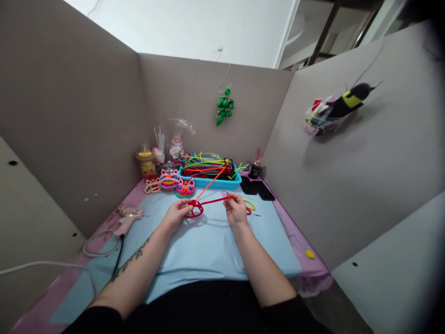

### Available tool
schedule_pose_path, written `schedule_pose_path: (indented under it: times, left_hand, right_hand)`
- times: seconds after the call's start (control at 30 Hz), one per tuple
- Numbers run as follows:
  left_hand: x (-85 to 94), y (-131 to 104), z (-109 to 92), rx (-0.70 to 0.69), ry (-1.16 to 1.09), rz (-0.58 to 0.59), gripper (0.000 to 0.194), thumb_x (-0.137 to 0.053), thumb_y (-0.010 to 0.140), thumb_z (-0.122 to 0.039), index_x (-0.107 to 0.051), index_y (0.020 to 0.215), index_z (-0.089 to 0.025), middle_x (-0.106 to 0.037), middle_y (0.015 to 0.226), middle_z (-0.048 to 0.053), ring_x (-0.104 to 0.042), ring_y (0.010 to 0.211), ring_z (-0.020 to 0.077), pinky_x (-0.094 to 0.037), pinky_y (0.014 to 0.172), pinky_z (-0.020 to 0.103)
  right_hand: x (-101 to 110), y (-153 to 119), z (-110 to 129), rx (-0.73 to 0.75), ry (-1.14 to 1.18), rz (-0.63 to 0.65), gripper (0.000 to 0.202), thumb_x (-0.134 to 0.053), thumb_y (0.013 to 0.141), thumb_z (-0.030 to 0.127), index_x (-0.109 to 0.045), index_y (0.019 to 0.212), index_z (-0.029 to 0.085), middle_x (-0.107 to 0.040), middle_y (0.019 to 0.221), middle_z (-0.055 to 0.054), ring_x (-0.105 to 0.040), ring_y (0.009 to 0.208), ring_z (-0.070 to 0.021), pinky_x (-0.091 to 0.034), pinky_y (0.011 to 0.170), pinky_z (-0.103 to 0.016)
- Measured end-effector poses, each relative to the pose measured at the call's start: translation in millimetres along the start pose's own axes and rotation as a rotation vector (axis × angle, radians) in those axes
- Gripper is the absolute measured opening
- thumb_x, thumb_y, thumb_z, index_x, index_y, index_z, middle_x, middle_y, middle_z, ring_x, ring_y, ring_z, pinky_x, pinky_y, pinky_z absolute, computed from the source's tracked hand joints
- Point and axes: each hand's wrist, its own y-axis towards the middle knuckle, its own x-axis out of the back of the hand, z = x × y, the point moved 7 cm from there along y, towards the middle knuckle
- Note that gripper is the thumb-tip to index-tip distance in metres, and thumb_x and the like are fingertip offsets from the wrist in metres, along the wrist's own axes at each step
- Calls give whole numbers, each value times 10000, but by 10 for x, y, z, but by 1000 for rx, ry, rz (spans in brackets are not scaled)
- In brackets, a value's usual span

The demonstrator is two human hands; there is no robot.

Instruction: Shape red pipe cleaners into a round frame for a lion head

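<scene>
Between my fingers is a red pipe cleaner shape (197, 211), bent into loops. My left hand (179, 212) pinches it at its left side. From the loops a straight red length runs right, and my right hand (237, 209) pinches its far end. An orange pipe cleaner (212, 182) slants up from the loops toward the blue tray. Just right of my right hand lie a yellow loop (250, 204) and part of a red one, partly hidden. Behind the loops sits a pink and orange pipe cleaner animal head (185, 188).
A blue tray (212, 183) heaped with coloured pipe cleaners stands at the back. Two more animal heads (169, 180) are left of it. A pink glue gun (128, 221) with its cable lies left; a drink cup (256, 169) and black pads (257, 188) are right.
</scene>
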Motion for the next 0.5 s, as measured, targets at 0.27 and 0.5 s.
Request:
schedule_pose_path:
  times: [0.27, 0.5]
  left_hand:
    - [-44, -37, -10, -6, -37, 45, 438, -784, 546, -288, -619, 922, -137, -689, 821, 68, -638, 707, 174, -478, 676, 289]
    - [-79, -52, -18, 9, -81, 69, 393, -793, 533, -239, -631, 879, -146, -694, 814, 56, -630, 700, 159, -464, 684, 281]
  right_hand:
    - [-32, -23, -280, -266, 102, 30, 182, -664, 607, 101, -584, 742, 191, -561, 589, 59, -553, 515, -61, -500, 502, -168]
    - [48, 32, -288, -267, 195, -36, 175, -636, 624, 87, -563, 732, 204, -585, 636, 64, -561, 516, -48, -506, 509, -157]
